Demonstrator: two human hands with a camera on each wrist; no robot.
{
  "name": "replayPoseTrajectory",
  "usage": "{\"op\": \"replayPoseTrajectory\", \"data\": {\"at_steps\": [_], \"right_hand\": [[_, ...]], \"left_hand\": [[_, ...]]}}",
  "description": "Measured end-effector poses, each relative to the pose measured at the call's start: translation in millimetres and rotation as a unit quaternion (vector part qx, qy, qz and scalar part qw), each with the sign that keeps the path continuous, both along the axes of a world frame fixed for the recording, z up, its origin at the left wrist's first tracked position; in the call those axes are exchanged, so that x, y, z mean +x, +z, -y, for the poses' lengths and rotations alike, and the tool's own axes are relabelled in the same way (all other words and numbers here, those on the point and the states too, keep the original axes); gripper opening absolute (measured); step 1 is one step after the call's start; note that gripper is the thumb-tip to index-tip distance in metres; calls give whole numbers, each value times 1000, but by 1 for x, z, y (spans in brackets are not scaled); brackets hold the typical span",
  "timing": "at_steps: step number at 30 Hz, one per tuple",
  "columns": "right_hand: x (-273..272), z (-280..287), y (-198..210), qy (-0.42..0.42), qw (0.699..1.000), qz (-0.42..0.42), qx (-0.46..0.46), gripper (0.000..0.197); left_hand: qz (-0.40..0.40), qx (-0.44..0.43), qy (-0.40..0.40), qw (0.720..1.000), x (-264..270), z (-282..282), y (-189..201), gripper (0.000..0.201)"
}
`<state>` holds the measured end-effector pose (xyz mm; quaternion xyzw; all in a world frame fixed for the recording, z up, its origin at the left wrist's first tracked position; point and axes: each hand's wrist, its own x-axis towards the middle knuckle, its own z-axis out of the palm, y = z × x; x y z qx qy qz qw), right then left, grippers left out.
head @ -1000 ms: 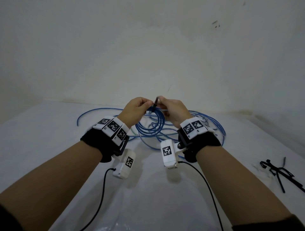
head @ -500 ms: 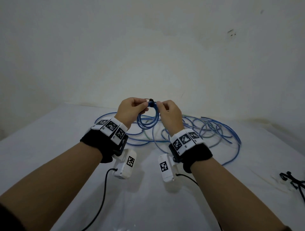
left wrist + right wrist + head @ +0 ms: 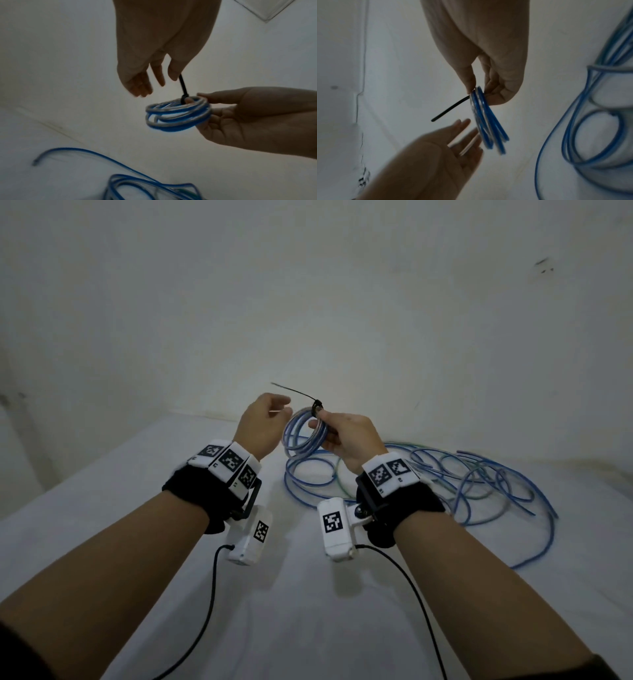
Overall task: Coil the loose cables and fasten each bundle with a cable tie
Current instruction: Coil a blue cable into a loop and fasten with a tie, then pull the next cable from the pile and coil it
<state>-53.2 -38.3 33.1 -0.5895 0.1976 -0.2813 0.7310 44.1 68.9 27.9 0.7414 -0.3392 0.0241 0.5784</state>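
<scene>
The left hand [image 3: 260, 426] is held spread, fingers loose, just beside the coil and gripping nothing. A black cable tie [image 3: 297, 395] is looped around the blue coiled bundle [image 3: 305, 436], its tail pointing left. The bundle is pinched by the right hand [image 3: 346, 436] above the bench [image 3: 137, 508]. Loose blue cables [image 3: 479, 484] lie to the right.

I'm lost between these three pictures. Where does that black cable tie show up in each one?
Head view: the black cable tie sits just above centre, its tail slanting up-left from the top of the small blue coil.
Left wrist view: centre-right, standing up from the coil.
Right wrist view: centre-left, tail pointing down-left.
Shared landmark: the coil pinched in the right hand.
</scene>
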Motion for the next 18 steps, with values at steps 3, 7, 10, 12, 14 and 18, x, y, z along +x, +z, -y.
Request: {"op": "replayPoseTrajectory", "data": {"at_steps": [3, 7, 10, 12, 14, 18], "right_hand": [[21, -8, -2, 49, 997, 4, 55, 15], [57, -21, -8, 44, 994, -5, 102, 17], [91, -35, -18, 38, 994, -103, 27, 16], [114, -47, -26, 59, 984, -159, -53, 19], [140, -59, -34, 62, 976, -186, -98, 22], [187, -80, -55, 77, 963, -225, -126, 23]], "left_hand": [[-136, 26, -34, 990, 26, -16, -3, 17], [-254, -23, -45, 966, 52, -40, -9, 18], [-253, -41, 25, 966, 80, -58, -14, 8], [-252, -30, 73, 964, 100, -67, -17, 9], [-244, 7, 102, 964, 123, -78, -20, 16], [-233, 127, 142, 954, 168, -103, -32, 11]]}}
